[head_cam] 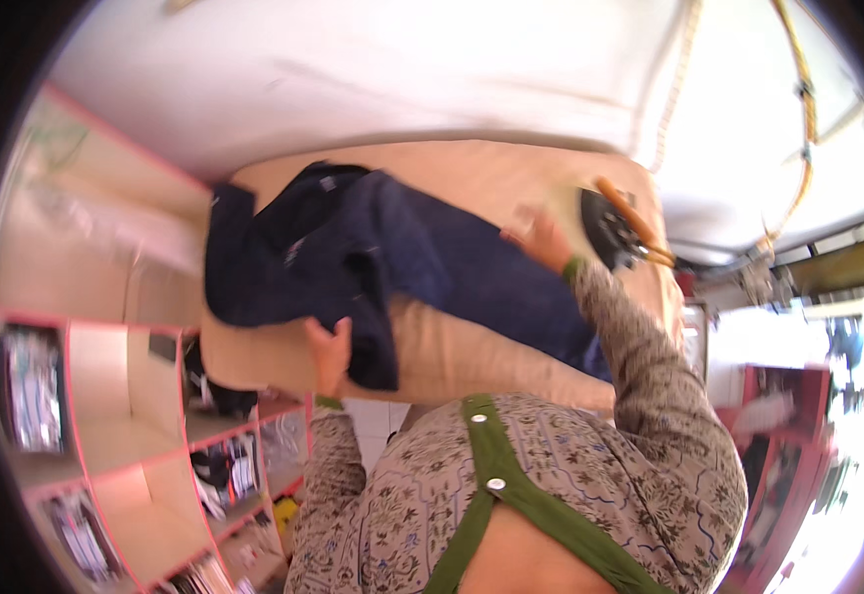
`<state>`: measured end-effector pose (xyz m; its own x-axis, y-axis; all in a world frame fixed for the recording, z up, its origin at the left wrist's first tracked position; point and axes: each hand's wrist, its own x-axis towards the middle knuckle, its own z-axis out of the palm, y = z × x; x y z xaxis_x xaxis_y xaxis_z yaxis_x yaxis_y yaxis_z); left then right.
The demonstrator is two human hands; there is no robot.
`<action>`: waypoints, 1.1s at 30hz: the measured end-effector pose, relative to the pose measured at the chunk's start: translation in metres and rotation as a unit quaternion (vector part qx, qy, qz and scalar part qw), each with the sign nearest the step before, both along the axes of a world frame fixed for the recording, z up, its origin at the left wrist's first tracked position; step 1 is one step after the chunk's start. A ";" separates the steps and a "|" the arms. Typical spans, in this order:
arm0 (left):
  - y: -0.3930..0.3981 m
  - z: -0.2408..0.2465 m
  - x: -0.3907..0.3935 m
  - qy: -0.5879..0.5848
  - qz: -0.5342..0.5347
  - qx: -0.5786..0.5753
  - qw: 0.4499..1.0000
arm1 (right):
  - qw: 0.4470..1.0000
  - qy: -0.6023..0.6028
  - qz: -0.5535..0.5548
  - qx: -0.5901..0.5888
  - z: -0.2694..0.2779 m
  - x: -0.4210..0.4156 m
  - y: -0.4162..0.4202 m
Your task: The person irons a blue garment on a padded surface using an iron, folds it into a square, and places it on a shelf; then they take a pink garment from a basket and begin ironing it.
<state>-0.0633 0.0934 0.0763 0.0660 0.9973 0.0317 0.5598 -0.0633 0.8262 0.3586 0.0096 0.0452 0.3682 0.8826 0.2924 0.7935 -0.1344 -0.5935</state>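
Observation:
A dark navy garment [447,245] lies spread across a tan cloth-covered ironing table [469,341], its left part bunched and folded. At its lower left edge, my left hand [328,353] has thumb and fingers apart, with nothing between them; whether the fingertips touch the fabric, I cannot tell. My right hand [543,237] is blurred by motion over the garment's upper edge, fingers spread and nothing seen in them. Just right of that hand is a black iron [601,226] with a wooden handle [623,211], at the table's right end.
Pink-edged shelving [128,438] with packed garments in several cubbies stands at the left. A pale wall [432,82] rises behind the table. A yellowish cord [803,111] hangs at the upper right. Further right stands a red cabinet [788,416] beside a bright opening.

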 end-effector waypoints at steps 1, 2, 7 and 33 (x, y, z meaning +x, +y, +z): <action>-0.017 0.017 0.012 -0.026 -0.007 -0.001 1.000 | 0.941 0.292 0.131 -0.109 0.007 -0.057 0.003; -0.031 0.033 0.020 -0.105 -0.057 -0.015 0.993 | 0.789 0.514 0.186 -0.280 0.041 -0.109 0.001; -0.041 0.110 0.009 -0.105 -0.359 -0.187 0.908 | 0.608 0.765 0.137 -0.161 0.073 -0.206 0.006; 0.077 0.332 -0.189 -0.183 -0.108 0.257 0.943 | 0.925 0.020 0.145 0.350 0.449 -0.209 0.287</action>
<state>-0.2521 0.1705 0.4088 0.1560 0.8082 0.5679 0.1707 -0.5884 0.7904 0.1495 0.2963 0.4940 0.1683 0.5456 0.8210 0.7106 0.5101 -0.4846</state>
